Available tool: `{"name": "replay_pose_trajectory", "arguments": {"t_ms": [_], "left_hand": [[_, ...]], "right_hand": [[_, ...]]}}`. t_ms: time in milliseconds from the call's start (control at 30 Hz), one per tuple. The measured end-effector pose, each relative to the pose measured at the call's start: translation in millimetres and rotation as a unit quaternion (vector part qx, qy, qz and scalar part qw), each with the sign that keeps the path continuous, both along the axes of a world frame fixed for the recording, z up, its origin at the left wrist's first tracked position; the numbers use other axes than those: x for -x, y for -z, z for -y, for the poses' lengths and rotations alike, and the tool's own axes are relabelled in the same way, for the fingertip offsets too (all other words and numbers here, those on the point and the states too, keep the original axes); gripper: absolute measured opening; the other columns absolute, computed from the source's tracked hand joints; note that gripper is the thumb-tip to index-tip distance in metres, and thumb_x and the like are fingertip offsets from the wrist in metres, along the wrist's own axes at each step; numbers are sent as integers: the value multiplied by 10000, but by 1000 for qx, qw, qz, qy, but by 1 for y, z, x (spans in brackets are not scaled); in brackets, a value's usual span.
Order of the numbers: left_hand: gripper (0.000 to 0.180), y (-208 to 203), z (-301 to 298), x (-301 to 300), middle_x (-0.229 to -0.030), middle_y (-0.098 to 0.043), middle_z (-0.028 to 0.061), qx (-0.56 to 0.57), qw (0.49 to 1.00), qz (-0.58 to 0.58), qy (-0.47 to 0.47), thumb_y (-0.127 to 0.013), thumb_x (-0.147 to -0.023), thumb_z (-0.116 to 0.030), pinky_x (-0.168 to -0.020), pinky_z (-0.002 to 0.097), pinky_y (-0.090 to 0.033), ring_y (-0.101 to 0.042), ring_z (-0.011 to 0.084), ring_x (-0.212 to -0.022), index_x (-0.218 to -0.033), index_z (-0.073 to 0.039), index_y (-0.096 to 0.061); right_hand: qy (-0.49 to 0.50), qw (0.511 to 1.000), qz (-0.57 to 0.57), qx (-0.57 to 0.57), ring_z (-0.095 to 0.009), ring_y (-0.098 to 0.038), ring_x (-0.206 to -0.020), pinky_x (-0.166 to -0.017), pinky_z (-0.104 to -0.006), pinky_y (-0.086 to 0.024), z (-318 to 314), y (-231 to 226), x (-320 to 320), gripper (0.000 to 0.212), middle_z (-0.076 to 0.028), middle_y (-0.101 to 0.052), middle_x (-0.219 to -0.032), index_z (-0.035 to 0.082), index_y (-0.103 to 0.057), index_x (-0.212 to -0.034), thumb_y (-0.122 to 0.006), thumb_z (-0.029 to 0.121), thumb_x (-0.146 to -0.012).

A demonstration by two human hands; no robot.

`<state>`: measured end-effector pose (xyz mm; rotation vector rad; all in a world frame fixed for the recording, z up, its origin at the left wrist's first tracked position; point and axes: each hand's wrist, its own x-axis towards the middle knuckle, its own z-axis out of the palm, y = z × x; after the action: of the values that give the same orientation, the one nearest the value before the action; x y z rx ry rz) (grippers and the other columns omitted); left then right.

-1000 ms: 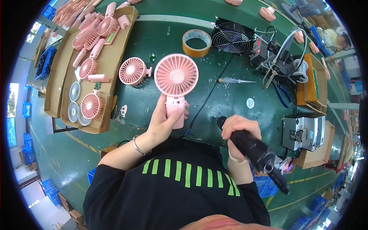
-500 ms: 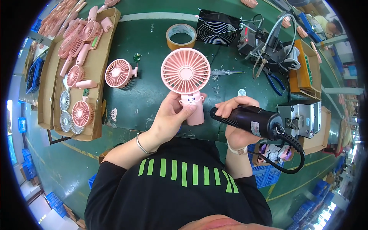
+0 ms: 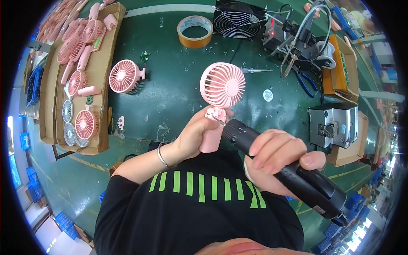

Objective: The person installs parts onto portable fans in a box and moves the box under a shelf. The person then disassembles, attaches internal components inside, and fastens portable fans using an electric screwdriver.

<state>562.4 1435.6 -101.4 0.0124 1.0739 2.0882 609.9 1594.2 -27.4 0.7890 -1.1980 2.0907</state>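
Note:
My left hand (image 3: 193, 131) is closed around the handle of a pink handheld fan (image 3: 223, 87), its round head tilted and pointing up. In my right hand (image 3: 282, 159) is a black electric screwdriver (image 3: 297, 182), fingers wrapped round its body. The driver's thin bit reaches to the neck of the fan, just below the head; whether it sits in a screw there I cannot tell. Left of my hands, another pink fan head (image 3: 124, 76) stands on the green bench with a small green circuit board (image 3: 145, 56) attached by it.
A cardboard tray (image 3: 104, 121) of pink fan parts lies at the left. Along the back are a tape roll (image 3: 194, 41) and a black cooling fan (image 3: 238, 21). To the right stand a soldering station (image 3: 274, 36), blue-handled pliers (image 3: 306, 83) and a silver metal device (image 3: 333, 125). A small screwdriver (image 3: 257, 70) lies mid-bench.
The handheld fan has turned and shifted right and slightly nearer me. My right hand has re-gripped the electric screwdriver and swung its tip to the fan's neck.

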Motion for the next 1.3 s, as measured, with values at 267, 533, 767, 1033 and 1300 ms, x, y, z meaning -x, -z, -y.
{"name": "replay_pose_trajectory", "arguments": {"t_ms": [267,533,767,1033,1300], "left_hand": [[383,1,2,-3,-1109,-613,120,14,997,-70,42,-622,-863,-139,-887,299,-491,-612,159,-987,-1187,29,-507],[290,-4,-3,-8,-975,-599,53,35,998,-45,-6,-572,-853,-27,-743,289,-519,-604,121,-815,-1138,3,-524],[276,-8,-5,-6,-1035,-637,86,-37,999,17,-16,-621,-824,6,-791,280,-501,-605,128,-861,-1090,-23,-550],[239,-7,-11,-8,-958,-618,41,-12,1000,-22,5,-624,-828,9,-755,260,-488,-589,100,-835,-1058,-22,-567],[485,-8,-9,-7,-962,-547,95,-57,998,8,-22,-424,-920,-394,-668,282,-429,-531,154,-734,-1151,20,-528]], "right_hand": [[-3,999,-3,-33,-280,-615,-595,-602,-470,-547,4,7,0,273,-163,-594,-788,60,-411,-1110,-573,113,-896],[33,999,10,34,-283,-605,-564,-571,-452,-543,7,1,-7,189,-157,-589,-742,74,-416,-1061,-499,200,-948],[58,997,6,-40,-311,-614,-600,-602,-475,-539,-10,5,-16,233,-180,-599,-809,76,-396,-1130,-468,211,-954],[85,996,-18,20,-327,-609,-590,-580,-484,-524,-2,13,-11,288,-194,-594,-774,39,-416,-1120,-501,255,-950],[423,893,65,142,-193,-540,-708,-808,-404,-463,-80,25,11,704,-66,-572,-773,57,-529,-1060,-443,725,-857]]}}
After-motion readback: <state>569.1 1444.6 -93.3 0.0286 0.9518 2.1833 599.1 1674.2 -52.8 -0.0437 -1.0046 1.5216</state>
